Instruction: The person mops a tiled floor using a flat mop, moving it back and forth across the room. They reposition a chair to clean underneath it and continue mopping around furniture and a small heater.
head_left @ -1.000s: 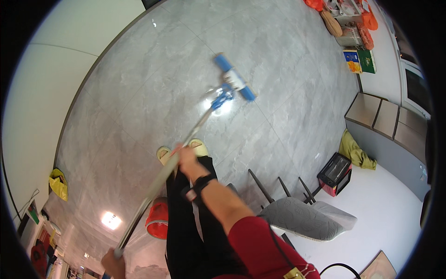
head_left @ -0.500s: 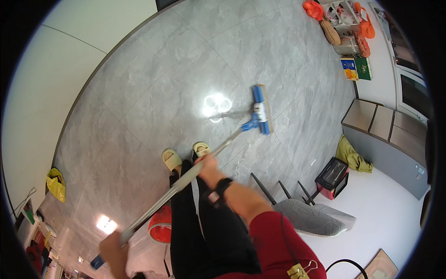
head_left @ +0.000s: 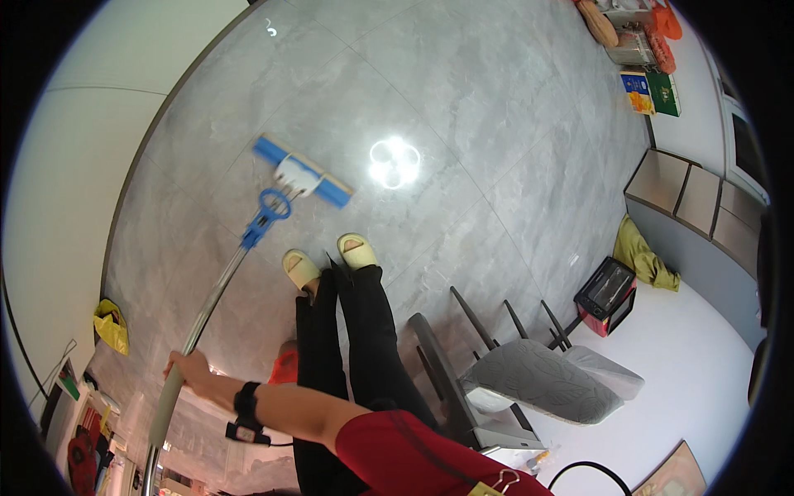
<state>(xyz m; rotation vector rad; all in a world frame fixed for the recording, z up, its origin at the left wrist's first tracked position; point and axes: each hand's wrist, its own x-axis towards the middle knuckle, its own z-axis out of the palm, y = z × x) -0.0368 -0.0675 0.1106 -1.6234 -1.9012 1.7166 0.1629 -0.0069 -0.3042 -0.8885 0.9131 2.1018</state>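
My right hand [head_left: 192, 372] is wrapped round the pole of a sponge mop [head_left: 217, 296], just above a pale grip sleeve on it. The pole slants up from the lower left. Its blue and white mop head [head_left: 302, 175] rests on the grey floor [head_left: 463, 124], left of and beyond my feet, tilted down toward the right. A tan strip runs along the head's far edge. A dark band with a small device [head_left: 246, 413] is strapped on my right wrist. My left hand is out of view; the lower end of the pole runs off the bottom edge.
My feet in pale yellow slippers [head_left: 357, 251] stand near the middle. A grey patterned chair [head_left: 542, 380] lies toward the right, near a black and red box-shaped appliance [head_left: 605, 296]. A yellow bag [head_left: 112, 326] is by the left wall, a red stool [head_left: 285, 365] beside my legs.
The mop head has swung from right of my feet to the left and turned. My right hand moved left with the pole. My left hand has gone out of view.
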